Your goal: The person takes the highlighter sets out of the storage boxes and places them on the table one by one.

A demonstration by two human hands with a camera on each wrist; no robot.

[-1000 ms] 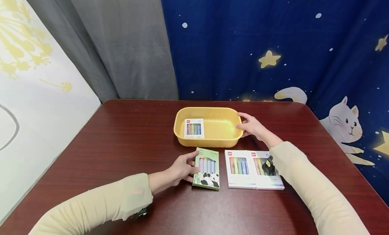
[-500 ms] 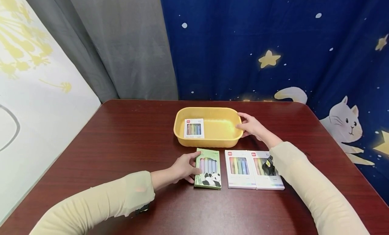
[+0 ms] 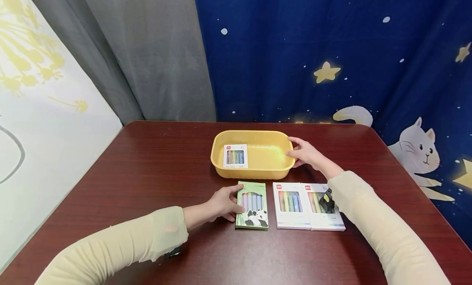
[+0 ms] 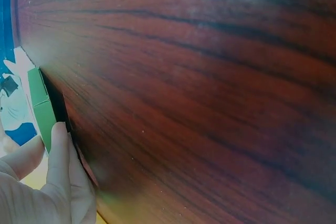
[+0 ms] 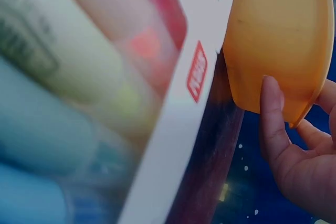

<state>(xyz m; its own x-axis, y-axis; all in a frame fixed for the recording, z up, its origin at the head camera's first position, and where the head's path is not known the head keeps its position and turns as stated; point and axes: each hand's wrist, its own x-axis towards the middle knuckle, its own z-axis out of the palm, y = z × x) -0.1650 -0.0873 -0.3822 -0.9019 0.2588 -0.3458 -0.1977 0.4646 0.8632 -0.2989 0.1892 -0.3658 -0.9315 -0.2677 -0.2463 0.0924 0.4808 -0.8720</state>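
My left hand (image 3: pixel 225 204) holds the left edge of a green marker box (image 3: pixel 254 201) with pandas on its front, thumb on top. In the left wrist view, the fingers pinch the side of this green box (image 4: pixel 43 100). The box lies on the table just in front of a yellow plastic basket (image 3: pixel 271 156). My right hand (image 3: pixel 305 153) grips the basket's right end, thumb inside the wall and fingers outside, as the right wrist view also shows on the basket (image 5: pixel 278 40). Inside the basket, at the left, lies a small white marker box (image 3: pixel 235 164).
Two white marker boxes, one on the left (image 3: pixel 293 219) and one on the right (image 3: pixel 327 222), lie side by side to the right of the green box, under my right forearm. A white panel (image 3: pixel 44 125) borders the dark red table (image 3: pixel 166 162) at left; curtains hang behind.
My left hand has shifted the green marker box slightly to the right and straightened it. The right hand and the basket stay in place.
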